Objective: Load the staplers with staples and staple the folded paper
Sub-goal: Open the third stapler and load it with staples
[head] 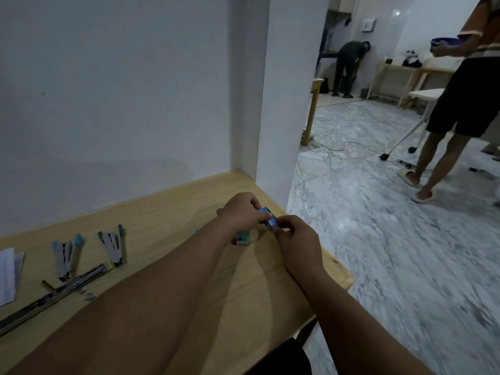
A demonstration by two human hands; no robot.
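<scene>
Forearms: both of mine reach out over the wooden worktop [173,212].
Left hand [242,212]: pinching the blue staple box [267,218].
Right hand [296,239]: fingertips gripping the same box's near end.
Second box [243,239]: on the worktop beneath my hands.
Staplers: blue stapler [67,255] and green stapler [115,247] lie opened, far left.
Folded paper [9,274]: at the left edge.

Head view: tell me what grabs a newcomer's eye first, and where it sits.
Both hands meet at the wooden table's far right corner, the left hand and right hand pinching a small blue staple box. To the left lie two opened staplers, a blue one and a green one. A person in slippers stands on the marble floor at right.
</scene>
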